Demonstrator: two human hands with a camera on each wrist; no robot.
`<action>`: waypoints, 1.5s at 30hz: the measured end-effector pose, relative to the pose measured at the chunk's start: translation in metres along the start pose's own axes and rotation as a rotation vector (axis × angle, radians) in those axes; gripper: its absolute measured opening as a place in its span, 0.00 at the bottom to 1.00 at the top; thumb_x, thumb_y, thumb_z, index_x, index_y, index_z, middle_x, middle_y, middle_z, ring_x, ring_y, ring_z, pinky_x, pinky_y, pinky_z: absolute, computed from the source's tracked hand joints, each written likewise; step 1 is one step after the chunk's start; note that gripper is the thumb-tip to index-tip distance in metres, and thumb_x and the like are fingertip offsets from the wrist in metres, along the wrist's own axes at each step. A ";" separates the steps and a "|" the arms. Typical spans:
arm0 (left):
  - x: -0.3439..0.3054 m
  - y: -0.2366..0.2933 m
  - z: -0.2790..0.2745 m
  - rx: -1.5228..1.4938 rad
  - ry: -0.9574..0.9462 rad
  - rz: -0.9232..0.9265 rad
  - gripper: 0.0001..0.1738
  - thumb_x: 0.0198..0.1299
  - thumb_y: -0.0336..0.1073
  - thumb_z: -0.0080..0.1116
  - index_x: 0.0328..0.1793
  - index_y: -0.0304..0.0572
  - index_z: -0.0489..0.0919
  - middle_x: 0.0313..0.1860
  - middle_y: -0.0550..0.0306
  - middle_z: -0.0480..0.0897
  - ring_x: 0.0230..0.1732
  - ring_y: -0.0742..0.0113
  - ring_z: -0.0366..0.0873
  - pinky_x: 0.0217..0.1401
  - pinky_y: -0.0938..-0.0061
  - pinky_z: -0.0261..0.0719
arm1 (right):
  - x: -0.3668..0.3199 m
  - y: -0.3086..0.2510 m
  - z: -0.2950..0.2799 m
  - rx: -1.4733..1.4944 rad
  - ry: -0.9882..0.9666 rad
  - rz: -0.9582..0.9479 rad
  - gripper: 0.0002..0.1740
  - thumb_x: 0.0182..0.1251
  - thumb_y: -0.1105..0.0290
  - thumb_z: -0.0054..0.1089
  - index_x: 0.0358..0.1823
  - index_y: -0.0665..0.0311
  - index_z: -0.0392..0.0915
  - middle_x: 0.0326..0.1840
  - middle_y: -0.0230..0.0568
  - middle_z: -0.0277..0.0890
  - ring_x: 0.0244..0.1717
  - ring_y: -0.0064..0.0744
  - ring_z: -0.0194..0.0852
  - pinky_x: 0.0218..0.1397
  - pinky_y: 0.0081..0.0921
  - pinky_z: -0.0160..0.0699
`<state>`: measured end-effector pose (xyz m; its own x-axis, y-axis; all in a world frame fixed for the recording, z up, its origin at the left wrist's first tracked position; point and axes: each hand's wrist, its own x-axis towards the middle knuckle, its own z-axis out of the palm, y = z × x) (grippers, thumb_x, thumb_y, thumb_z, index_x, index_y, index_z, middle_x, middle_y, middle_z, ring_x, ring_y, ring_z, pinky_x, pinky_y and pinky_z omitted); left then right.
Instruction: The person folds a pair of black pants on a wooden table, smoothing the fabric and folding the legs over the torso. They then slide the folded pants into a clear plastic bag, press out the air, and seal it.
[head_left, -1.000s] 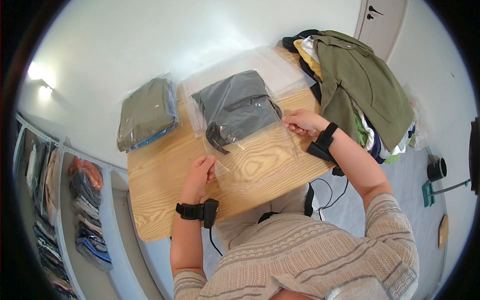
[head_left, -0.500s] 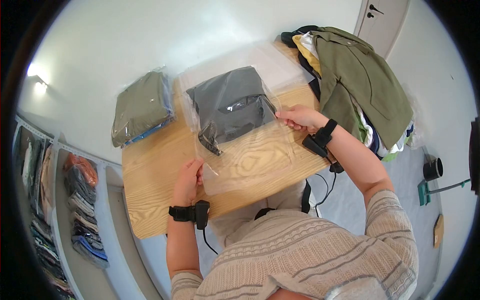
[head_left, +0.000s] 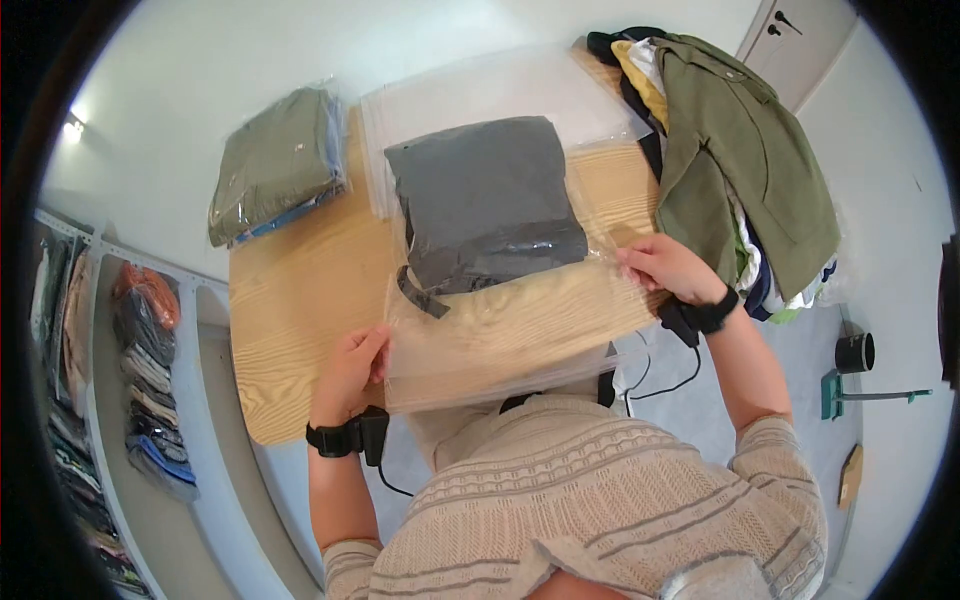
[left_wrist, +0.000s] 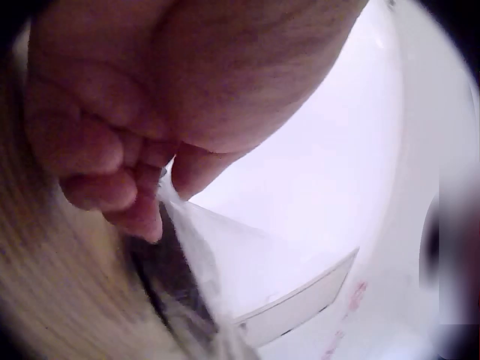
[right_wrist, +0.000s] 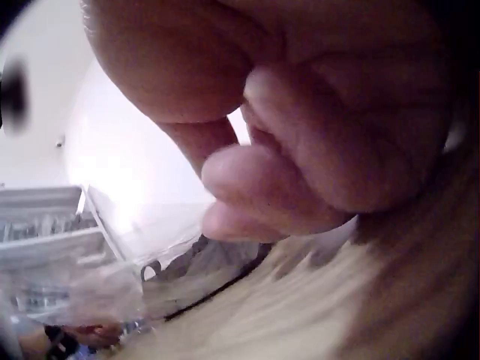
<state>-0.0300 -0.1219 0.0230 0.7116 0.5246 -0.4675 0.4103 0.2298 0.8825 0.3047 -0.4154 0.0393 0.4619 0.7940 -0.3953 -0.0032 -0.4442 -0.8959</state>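
A dark grey folded garment [head_left: 480,190] lies inside a clear plastic bag [head_left: 490,365] on the wooden table. At the garment's near left corner, a dark strap [head_left: 420,296] sticks out under the plastic. My left hand [head_left: 348,372] pinches the bag's left edge near its front corner; the left wrist view shows the film [left_wrist: 196,244] between thumb and fingers. On the other side my right hand [head_left: 674,268] pinches the right edge with thumb and forefinger, its other fingers curled. The bag's near end reaches past the table's front edge toward my lap.
A stack of bagged clothes [head_left: 280,165] sits at the table's back left. Flat clear bags [head_left: 480,90] lie along the back. An olive garment [head_left: 745,150] tops a heap of clothes at the right. Shelves [head_left: 110,330] with clothes stand to the left.
The bag with the grey garment has come closer to my body, its near end now past the table edge. My hands have moved farther apart, both still pinching its edges.
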 end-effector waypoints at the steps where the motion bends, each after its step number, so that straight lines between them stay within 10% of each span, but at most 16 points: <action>1: -0.006 -0.005 -0.001 -0.003 0.006 -0.016 0.08 0.67 0.38 0.55 0.37 0.43 0.78 0.22 0.70 0.73 0.19 0.82 0.65 0.21 0.84 0.61 | -0.009 0.008 0.000 -0.030 0.079 -0.039 0.10 0.71 0.65 0.56 0.34 0.65 0.78 0.25 0.25 0.71 0.22 0.14 0.62 0.25 0.14 0.61; 4: -0.023 -0.004 -0.003 0.214 0.227 0.194 0.09 0.64 0.33 0.58 0.47 0.39 0.80 0.36 0.59 0.81 0.35 0.71 0.78 0.36 0.79 0.74 | -0.036 0.014 0.016 -0.212 0.253 -0.230 0.12 0.64 0.74 0.59 0.49 0.65 0.76 0.40 0.34 0.75 0.38 0.24 0.70 0.41 0.19 0.70; 6: -0.029 0.013 0.004 0.812 0.298 0.784 0.21 0.56 0.28 0.61 0.58 0.41 0.79 0.59 0.48 0.78 0.59 0.56 0.75 0.58 0.68 0.74 | -0.038 0.015 0.023 -0.370 0.357 -0.387 0.23 0.60 0.80 0.60 0.58 0.63 0.74 0.51 0.41 0.77 0.50 0.31 0.75 0.52 0.23 0.74; 9: -0.019 0.025 0.005 1.125 0.077 0.861 0.29 0.49 0.26 0.64 0.62 0.45 0.77 0.72 0.47 0.67 0.71 0.49 0.64 0.70 0.61 0.65 | -0.031 0.014 0.034 -0.403 0.250 -0.552 0.35 0.51 0.84 0.65 0.64 0.58 0.71 0.75 0.48 0.59 0.77 0.47 0.53 0.75 0.33 0.57; 18: -0.005 0.026 0.002 0.932 -0.105 0.850 0.14 0.57 0.31 0.60 0.50 0.44 0.85 0.57 0.55 0.82 0.67 0.50 0.71 0.66 0.62 0.69 | -0.015 0.032 0.019 -0.310 0.234 -0.637 0.09 0.62 0.73 0.64 0.43 0.63 0.86 0.52 0.39 0.83 0.68 0.44 0.67 0.67 0.35 0.65; 27: 0.005 0.012 0.011 0.250 0.058 0.415 0.16 0.72 0.35 0.46 0.40 0.31 0.81 0.39 0.54 0.85 0.44 0.70 0.79 0.51 0.76 0.73 | -0.015 0.024 0.035 -0.030 0.319 -0.481 0.11 0.69 0.68 0.58 0.35 0.69 0.83 0.32 0.35 0.81 0.43 0.26 0.74 0.50 0.23 0.70; 36: 0.039 0.000 0.028 0.136 0.250 0.339 0.19 0.69 0.40 0.48 0.25 0.39 0.74 0.23 0.61 0.78 0.26 0.75 0.72 0.33 0.78 0.68 | 0.006 0.021 0.057 0.112 0.590 -0.285 0.19 0.70 0.63 0.56 0.25 0.73 0.79 0.20 0.31 0.75 0.25 0.18 0.68 0.33 0.19 0.68; 45: 0.038 0.008 0.033 0.117 0.273 0.265 0.17 0.65 0.36 0.48 0.24 0.38 0.76 0.22 0.61 0.76 0.25 0.72 0.72 0.31 0.77 0.68 | -0.009 0.013 0.038 -0.044 0.706 -0.367 0.12 0.68 0.69 0.58 0.33 0.73 0.82 0.36 0.41 0.82 0.38 0.24 0.76 0.43 0.21 0.71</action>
<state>0.0192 -0.1272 0.0101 0.6299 0.7555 -0.1799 0.3063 -0.0288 0.9515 0.2666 -0.4130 0.0233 0.8795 0.4487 0.1586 0.2864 -0.2328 -0.9294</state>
